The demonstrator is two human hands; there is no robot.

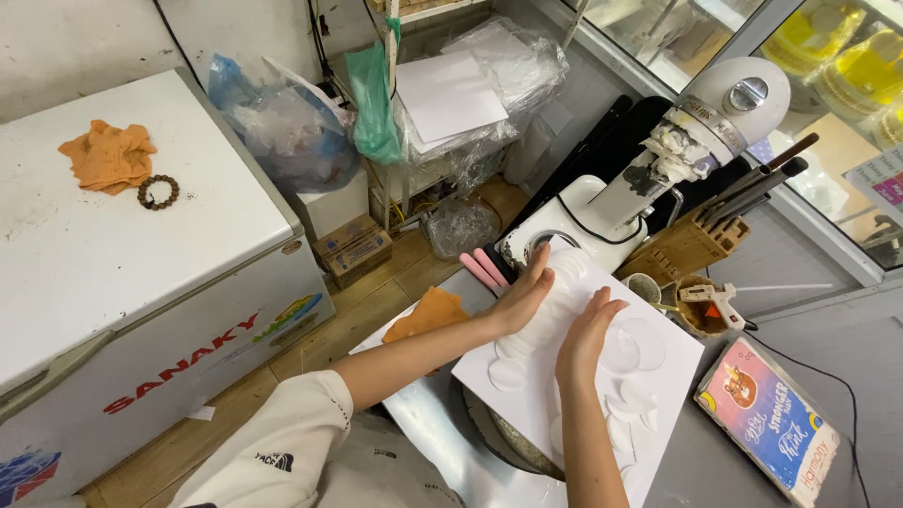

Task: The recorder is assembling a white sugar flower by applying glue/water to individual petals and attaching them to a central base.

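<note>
White board (pixel 574 376), centre-right of frame: flat, square, tilted, scattered with pale round discs (pixel 509 374). Left hand (pixel 523 299) flat on discs at its upper edge, fingers extended; right hand (pixel 585 337) likewise, unclenched, palm down mid-board. Stand mixer (pixel 658 160) above.

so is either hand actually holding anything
Nothing is gripped: the left hand and right hand lie flat on the white sheet among thin discs.

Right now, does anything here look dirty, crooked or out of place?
Yes. The mixer behind the hands has white residue caked around its neck. A bead bracelet and an orange cloth lie on the freezer lid, which has dirty smudges.
</note>
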